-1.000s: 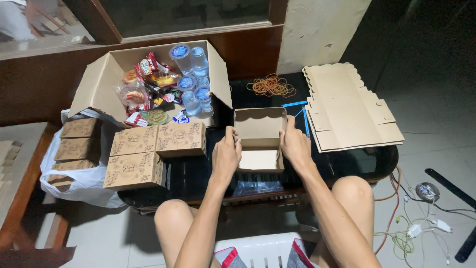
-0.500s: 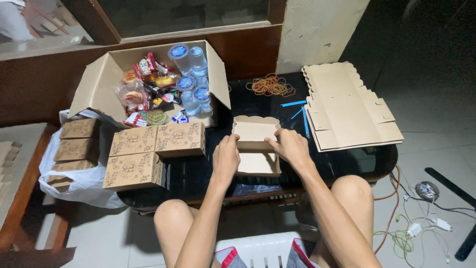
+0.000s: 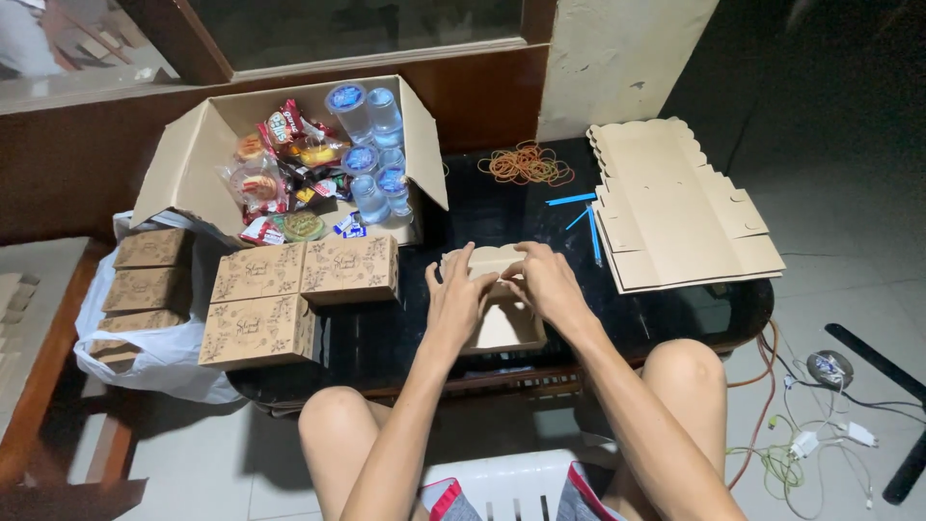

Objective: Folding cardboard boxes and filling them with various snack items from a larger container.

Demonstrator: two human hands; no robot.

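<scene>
Both hands on a small brown cardboard box (image 3: 502, 323) sitting on the black glass table (image 3: 502, 207), near its front edge, right in front of the person's knees. Left hand (image 3: 455, 299) grips the box's left side, fingers curled over the top flap, thumb on the near side. Right hand (image 3: 543, 282) grips the right side and the folded lid flap, fingers bent and closed on the cardboard. Box interior partly visible between the hands, looks open on top, lid flap tilted toward the back. To the left, just beside the box, three closed printed boxes (image 3: 304, 289) stacked together on the table. Behind them a big open carton (image 3: 183, 164) with water bottles (image 3: 371, 145) and wrapped snacks (image 3: 280, 169) inside. Pile of rubber bands (image 3: 526, 164) at the back of the table, blue straws (image 3: 579, 207) next to it. Stack of flat unfolded cardboard sheets (image 3: 675, 207) on the right end of the table. More closed boxes (image 3: 145, 280) in a white plastic bag (image 3: 159, 352) off the left edge. Cables (image 3: 810, 425) on the floor at right
</scene>
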